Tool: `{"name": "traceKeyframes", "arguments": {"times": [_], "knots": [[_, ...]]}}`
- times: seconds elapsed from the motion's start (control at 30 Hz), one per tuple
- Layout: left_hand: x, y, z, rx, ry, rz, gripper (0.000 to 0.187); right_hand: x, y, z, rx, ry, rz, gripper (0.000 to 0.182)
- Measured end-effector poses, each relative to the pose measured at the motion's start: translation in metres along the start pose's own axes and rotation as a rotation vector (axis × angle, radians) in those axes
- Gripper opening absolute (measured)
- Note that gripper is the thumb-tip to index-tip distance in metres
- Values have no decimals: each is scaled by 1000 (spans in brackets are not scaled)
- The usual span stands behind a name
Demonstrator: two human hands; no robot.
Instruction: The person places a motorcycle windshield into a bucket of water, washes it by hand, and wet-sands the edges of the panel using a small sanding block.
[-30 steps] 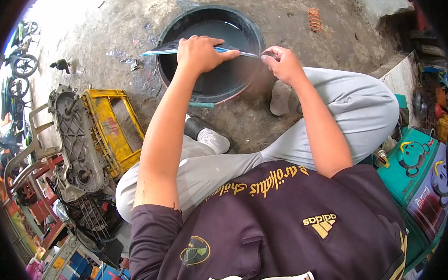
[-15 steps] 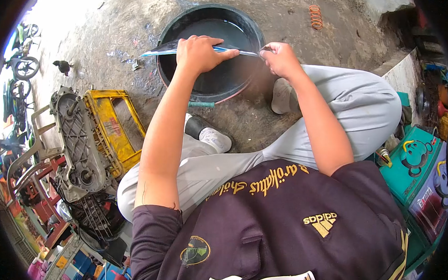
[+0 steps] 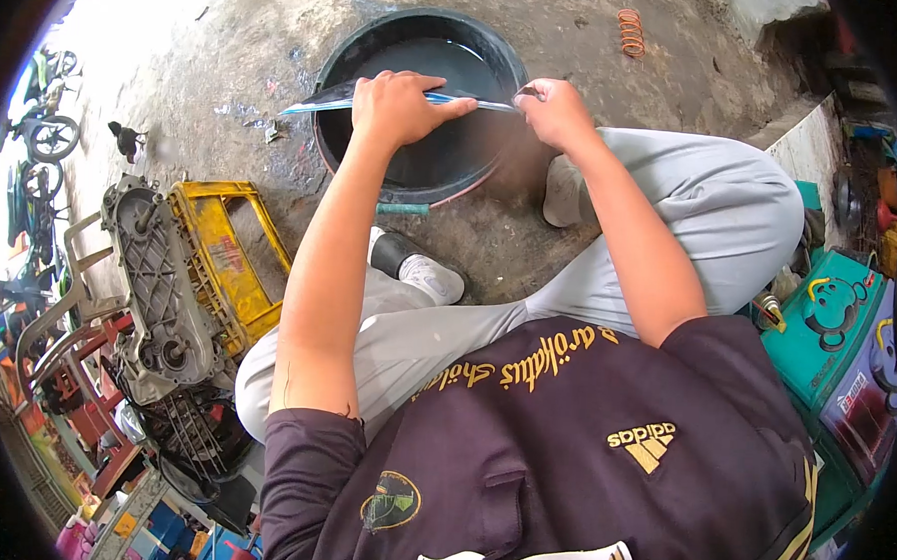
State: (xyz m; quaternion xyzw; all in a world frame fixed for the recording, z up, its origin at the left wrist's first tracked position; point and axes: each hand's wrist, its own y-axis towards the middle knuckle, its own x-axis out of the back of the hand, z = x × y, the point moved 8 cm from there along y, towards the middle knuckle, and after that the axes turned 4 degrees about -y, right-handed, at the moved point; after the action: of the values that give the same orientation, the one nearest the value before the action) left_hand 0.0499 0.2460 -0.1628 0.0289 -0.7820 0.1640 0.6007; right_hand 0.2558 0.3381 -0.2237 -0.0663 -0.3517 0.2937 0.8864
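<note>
Here I am holding a thin dark rubber strip (image 3: pixel 326 97), likely an inner tube, stretched across the water-filled black basin (image 3: pixel 498 57) on the floor. My left hand (image 3: pixel 401 108) curls closed over its middle; my right hand (image 3: pixel 554 112) pinches its right end. Next, I judge, comes sliding along to another section.

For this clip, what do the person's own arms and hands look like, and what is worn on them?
Both arms are bare from the upper arm down. The left hand and right hand are ungloved, with no rings, watch or bands visible. Short dark purple sleeves belong to a sports shirt with gold lettering, a gold three-stripe logo and a round chest badge.
</note>
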Motion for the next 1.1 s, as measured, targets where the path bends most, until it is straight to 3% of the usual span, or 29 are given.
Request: {"name": "traceKeyframes", "arguments": {"times": [0.17, 0.33, 0.77, 0.93, 1.1], "knots": [[2, -1, 0, -16, -10, -26, 81, -1, -8, 2, -62, 34, 38, 28], [1, -1, 1, -21, 2, -39, 81, 2, -6, 4, 31, -29, -114, 27], [3, -1, -1, -26, -4, -36, 81, 0, -9, 7, -51, 25, -80, 25], [1, -2, 0, -15, -4, -19, 82, 2, -9, 15, 58, -32, -169, 23], [1, 0, -1, -10, 10, -4, 83, 5, -8, 21, 9, -32, -137, 22]]}}
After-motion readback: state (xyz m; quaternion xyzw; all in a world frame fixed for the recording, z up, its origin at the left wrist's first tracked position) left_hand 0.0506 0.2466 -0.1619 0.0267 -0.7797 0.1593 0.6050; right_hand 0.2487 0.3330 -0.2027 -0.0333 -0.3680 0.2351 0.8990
